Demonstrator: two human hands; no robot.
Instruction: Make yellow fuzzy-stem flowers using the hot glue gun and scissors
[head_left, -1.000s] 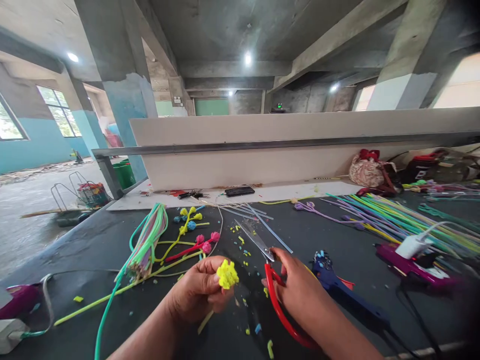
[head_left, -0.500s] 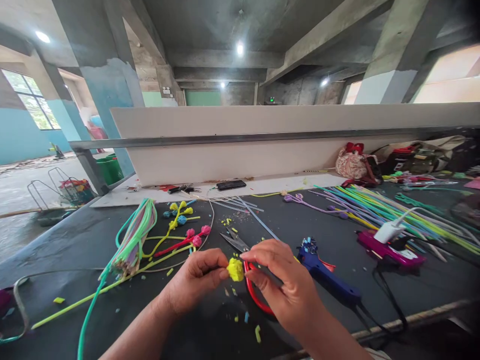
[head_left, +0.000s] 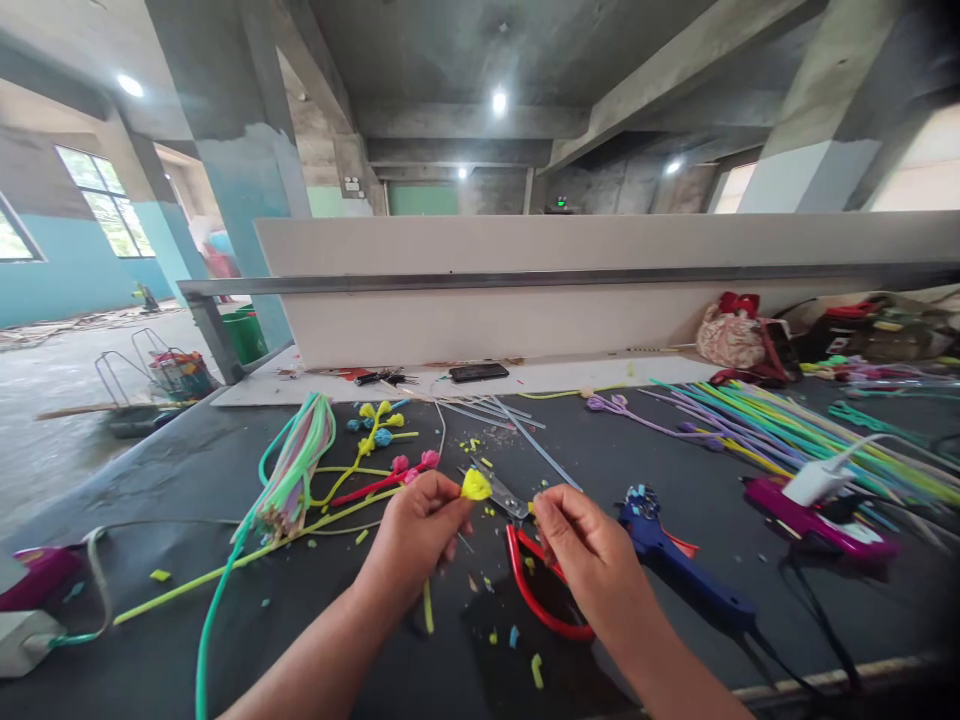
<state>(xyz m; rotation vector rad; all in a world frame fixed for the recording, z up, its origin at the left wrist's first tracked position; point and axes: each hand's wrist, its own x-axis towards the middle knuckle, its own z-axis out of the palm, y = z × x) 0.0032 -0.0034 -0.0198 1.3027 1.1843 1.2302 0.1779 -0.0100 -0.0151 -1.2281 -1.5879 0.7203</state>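
Observation:
My left hand point(head_left: 426, 525) pinches a yellow chenille-stem flower bud point(head_left: 475, 485) between thumb and forefinger. Below that hand a yellow-green stem point(head_left: 428, 606) points down; whether it joins the bud I cannot tell. My right hand point(head_left: 574, 535) is closed in a pinch, apart from the bud, with a small yellow scrap point(head_left: 532, 508) showing at its fingertips. Beneath both hands lie scissors with red handles point(head_left: 534, 590), their blades partly behind the bud. To the right of my right hand rests a blue glue gun point(head_left: 679, 565).
Left on the dark table point(head_left: 315, 620) are a bundle of pastel chenille stems point(head_left: 300, 465), yellow budded stems point(head_left: 367, 440) and pink buds point(head_left: 420, 465). More stems point(head_left: 795, 430) and a purple power strip point(head_left: 821, 520) lie right. A phone point(head_left: 478, 372) sits at the back.
My right hand has moved away from the bud to the right. The left hand has raised the bud slightly and turned it. The whole view has shifted a little to the left.

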